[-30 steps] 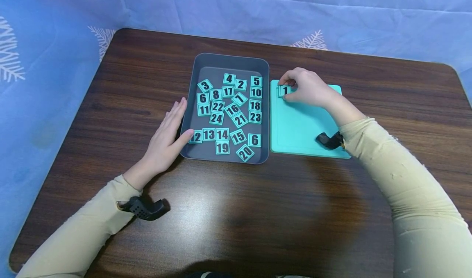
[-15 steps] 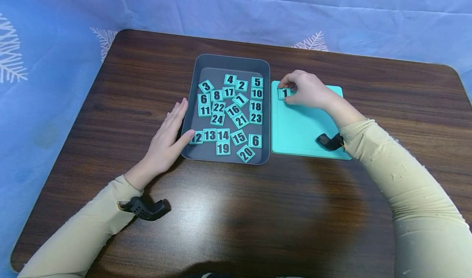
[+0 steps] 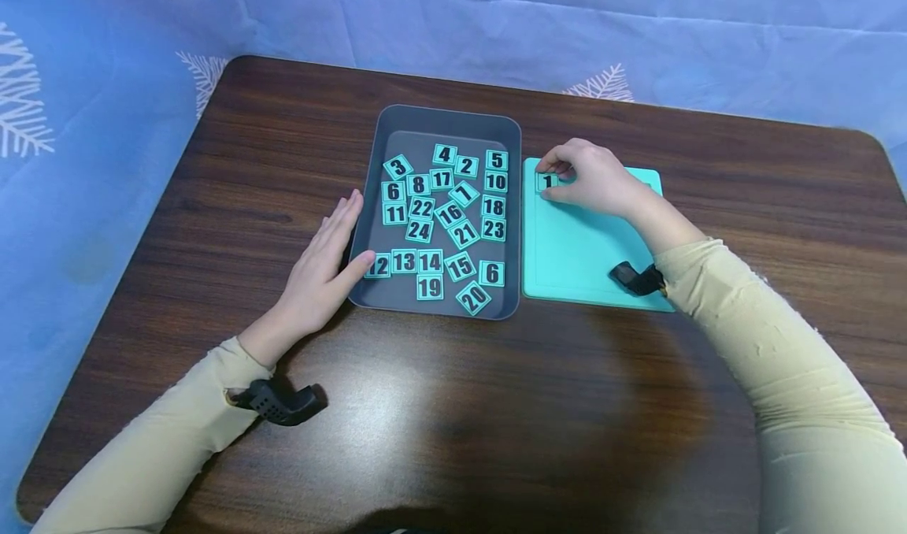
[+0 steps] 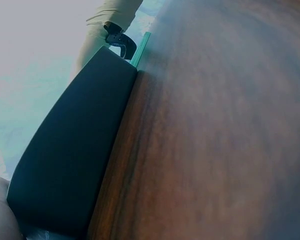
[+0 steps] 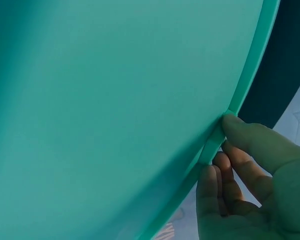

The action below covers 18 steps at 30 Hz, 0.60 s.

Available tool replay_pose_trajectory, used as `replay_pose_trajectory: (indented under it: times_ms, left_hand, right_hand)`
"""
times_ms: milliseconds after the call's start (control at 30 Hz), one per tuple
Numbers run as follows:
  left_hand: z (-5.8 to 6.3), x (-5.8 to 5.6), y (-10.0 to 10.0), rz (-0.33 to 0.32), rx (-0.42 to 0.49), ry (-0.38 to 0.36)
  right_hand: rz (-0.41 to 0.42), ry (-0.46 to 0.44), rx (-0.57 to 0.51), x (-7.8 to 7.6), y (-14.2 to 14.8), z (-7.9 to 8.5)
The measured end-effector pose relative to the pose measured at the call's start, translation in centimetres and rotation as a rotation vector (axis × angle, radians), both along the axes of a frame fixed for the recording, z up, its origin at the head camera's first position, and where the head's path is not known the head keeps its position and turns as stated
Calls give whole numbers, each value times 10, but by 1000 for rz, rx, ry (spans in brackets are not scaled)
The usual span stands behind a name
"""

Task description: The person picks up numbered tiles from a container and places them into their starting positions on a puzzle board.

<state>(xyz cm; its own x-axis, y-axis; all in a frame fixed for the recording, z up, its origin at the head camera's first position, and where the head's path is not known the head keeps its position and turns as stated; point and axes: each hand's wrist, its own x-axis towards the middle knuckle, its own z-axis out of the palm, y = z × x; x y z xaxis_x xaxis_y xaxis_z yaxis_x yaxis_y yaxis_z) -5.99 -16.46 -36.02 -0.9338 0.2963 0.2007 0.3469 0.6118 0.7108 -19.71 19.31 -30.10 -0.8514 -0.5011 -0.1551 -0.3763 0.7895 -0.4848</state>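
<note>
My right hand (image 3: 594,176) pinches a small turquoise tile (image 3: 547,182) marked 1 between thumb and finger. The tile is at the far left corner of a flat turquoise board (image 3: 591,258). From the side, in the right wrist view, thumb and fingertips hold the tile's edges (image 5: 213,144) close to the board's raised rim. My left hand (image 3: 319,270) lies against the left side of a grey tray (image 3: 460,121), its fingers straight and its thumb over the rim, partly covering the tile marked 12 (image 3: 379,265).
Several numbered tiles lie face up in the tray, some turned askew, such as 20 (image 3: 473,298) and 7 (image 3: 464,194). Tray and board stand side by side on a dark wooden table (image 3: 453,408). A blue cloth (image 3: 397,22) with white snowflake prints hangs behind.
Tile 1, in my right hand's pinch, has shifted very slightly left on the board. My left hand stays at the tray. The whole head view has drifted a little.
</note>
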Motion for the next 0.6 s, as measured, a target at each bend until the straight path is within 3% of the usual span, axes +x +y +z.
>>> replay_pose_trajectory:
  times_ms: [233, 600]
  left_hand:
    - [2, 1, 0, 1, -6, -9]
    - [2, 1, 0, -1, 3, 4]
  right_hand:
    - [-4, 48, -23, 1, -2, 2]
    - [37, 129, -90, 2, -31, 23]
